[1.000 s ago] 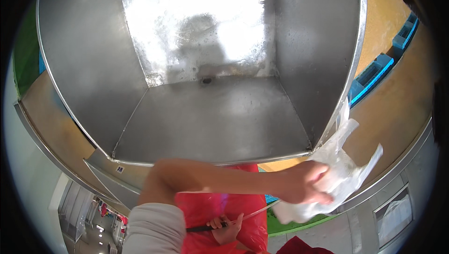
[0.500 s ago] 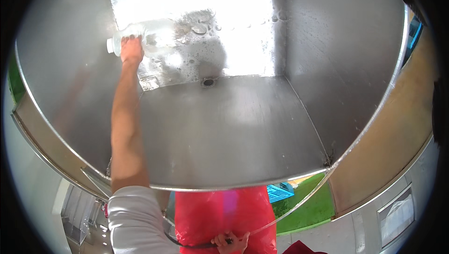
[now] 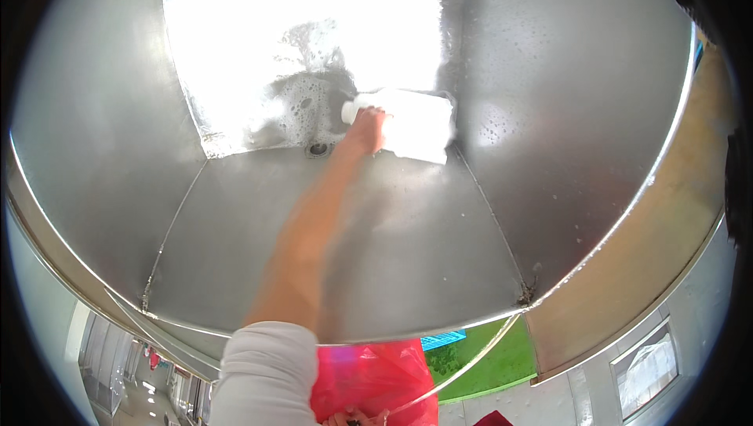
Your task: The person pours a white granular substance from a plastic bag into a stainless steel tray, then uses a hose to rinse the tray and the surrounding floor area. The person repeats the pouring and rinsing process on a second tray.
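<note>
My left hand, at the end of a white-sleeved arm, reaches deep into a metal basin. It is closed around the neck end of a pale plastic jug with a white cap. The jug lies on its side, low over the basin's bright wet bottom, its base toward the right wall; glare hides whether it touches. Just left of the hand is a round drain hole. My right hand, partly cut off by the lower edge, is closed on a thin hose before a red apron.
Suds and droplets cover part of the basin floor. The basin's rim curves around close to me. Beyond it are a green floor patch, a blue crate and a tan surface.
My left hand has carried the jug from the basin's left side to the right, past the drain hole. The view has shifted, and my right hand sits lower in the picture.
</note>
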A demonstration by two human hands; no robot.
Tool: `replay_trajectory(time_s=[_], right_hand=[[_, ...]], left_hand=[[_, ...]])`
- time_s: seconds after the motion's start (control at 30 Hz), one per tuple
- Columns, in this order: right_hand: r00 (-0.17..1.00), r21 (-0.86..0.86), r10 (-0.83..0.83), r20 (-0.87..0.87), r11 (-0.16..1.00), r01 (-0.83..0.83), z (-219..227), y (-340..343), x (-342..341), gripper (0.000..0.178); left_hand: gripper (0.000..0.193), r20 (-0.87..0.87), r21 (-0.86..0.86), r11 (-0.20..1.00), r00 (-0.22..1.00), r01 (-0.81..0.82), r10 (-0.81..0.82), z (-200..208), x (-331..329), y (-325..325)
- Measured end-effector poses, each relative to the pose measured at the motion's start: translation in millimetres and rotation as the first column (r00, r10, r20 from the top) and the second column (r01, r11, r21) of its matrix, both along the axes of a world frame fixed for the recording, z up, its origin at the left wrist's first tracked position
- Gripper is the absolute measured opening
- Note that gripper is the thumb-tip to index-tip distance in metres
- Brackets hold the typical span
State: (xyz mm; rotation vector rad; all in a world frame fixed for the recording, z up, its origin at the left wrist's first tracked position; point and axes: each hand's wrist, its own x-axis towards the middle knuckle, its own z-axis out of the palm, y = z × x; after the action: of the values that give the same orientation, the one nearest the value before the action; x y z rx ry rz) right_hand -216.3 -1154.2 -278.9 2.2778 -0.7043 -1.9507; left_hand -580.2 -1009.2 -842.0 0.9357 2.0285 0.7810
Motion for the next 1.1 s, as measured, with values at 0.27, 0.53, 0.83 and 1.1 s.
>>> replay_trajectory(time_s=[0.27, 0.53, 0.83, 1.1], right_hand=[[0.995, 0.050, -0.088, -0.054, 0.995, 0.091, 10.7, 4.5, -13.1, 0.093], [0.983, 0.076, -0.131, -0.128, 0.987, 0.141, 21.5, 1.9, -11.2, 0.092], [0.972, 0.069, -0.154, -0.179, 0.983, 0.169, 29.0, -10.4, 1.0, 0.092], [0.987, 0.063, -0.047, -0.151, 0.996, 0.057, 40.6, -10.4, -8.4, 0.088]], left_hand=[[0.062, 0.242, 0.374, 0.907, 0.923, 0.195, -0.298, 274.9, 28.7, 31.2], [0.057, 0.780, 0.483, 0.875, 0.453, 0.002, -0.432, 493.1, 37.4, 134.2], [0.052, 0.961, 0.268, 0.957, 0.035, 0.111, -0.274, 550.7, 55.0, 146.5], [0.038, 0.945, -0.053, 0.995, 0.319, -0.079, 0.076, 412.0, -28.3, -95.0]])
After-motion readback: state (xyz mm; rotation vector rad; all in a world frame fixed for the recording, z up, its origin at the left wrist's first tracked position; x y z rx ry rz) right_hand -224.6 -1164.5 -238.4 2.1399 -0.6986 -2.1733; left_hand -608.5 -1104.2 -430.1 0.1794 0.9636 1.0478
